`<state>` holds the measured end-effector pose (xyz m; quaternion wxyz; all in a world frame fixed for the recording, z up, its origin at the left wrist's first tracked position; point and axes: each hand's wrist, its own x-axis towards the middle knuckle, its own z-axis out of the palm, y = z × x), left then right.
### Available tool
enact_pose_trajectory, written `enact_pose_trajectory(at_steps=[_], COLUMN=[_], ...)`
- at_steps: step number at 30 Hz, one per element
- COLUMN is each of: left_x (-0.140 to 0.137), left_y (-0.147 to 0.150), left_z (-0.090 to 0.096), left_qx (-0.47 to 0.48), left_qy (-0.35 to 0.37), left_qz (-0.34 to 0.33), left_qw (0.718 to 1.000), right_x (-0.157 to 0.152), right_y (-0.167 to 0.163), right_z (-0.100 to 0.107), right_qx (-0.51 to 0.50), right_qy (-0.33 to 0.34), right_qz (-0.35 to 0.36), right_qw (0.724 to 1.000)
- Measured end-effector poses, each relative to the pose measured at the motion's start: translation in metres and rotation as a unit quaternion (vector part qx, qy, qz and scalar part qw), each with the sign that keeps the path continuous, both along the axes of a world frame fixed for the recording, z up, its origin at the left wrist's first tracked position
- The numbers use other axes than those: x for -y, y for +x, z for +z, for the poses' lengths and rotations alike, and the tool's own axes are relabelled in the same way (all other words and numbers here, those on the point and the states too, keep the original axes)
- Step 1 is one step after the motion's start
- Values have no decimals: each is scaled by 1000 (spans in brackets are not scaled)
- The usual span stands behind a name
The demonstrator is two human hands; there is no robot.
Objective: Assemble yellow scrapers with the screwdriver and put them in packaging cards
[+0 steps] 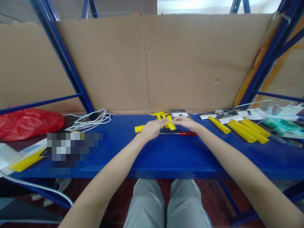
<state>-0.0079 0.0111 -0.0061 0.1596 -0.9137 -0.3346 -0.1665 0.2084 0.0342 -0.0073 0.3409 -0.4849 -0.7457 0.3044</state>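
Note:
My left hand (153,129) is closed over a yellow plastic tool. Its tubular handle (139,128) sticks out to the left of the palm, and its wider yellow head (170,123) shows past the fingertips. My right hand (184,122) meets that head from the right, its fingers pinched together; what lies between them is too small to tell. Just behind my hands lie yellow T-shaped parts (157,114) and a black-and-white card package (179,113). In front of my right hand a screwdriver with a red handle (188,133) lies flat, its shaft pointing left.
On the right of the blue shelf (166,155) lie several packaged yellow-handled tools (242,131) and a green bag (282,126). A coiled white cable (101,120), a red plastic bag (30,123) and another yellow handle (27,161) are at left. Cardboard (190,63) walls the back.

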Motion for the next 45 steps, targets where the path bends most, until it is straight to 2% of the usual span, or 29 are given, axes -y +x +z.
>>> enact_pose_trajectory(at_steps=[8,13,18,23,29,33,36,41,45], left_x=[1,0,0,0,-1,-2,-1,-3,-5], left_y=[1,0,-2,-2,-3,-3,-3,-3,-4], left_z=[-1,0,-1,-1,-2,-2,-2,-4,-5], left_qx=[12,13,13,22,25,30,30,30,36], left_qy=[-5,-13,-15,-13,-17,-15,-18,-24,-19], left_qz=[10,13,13,14,10,10,7,6,2], left_qw=[1000,1000,1000,1000,999,999,999,999,999], right_x=[7,6,7,3,-10,-17,-23,-34,-41], right_y=[-3,-4,10,43,86,97,97,97,96], right_z=[4,6,15,22,6,-10,-18,-24,-24], right_qx=[-171,-236,-255,-241,-311,-286,-233,-126,-89], right_qy=[-119,-158,-162,-104,-94,-113,-87,-48,-44], right_qz=[0,-9,-22,-87,-203,-287,-337,-382,-392], right_qw=[978,959,953,961,924,907,908,914,915])
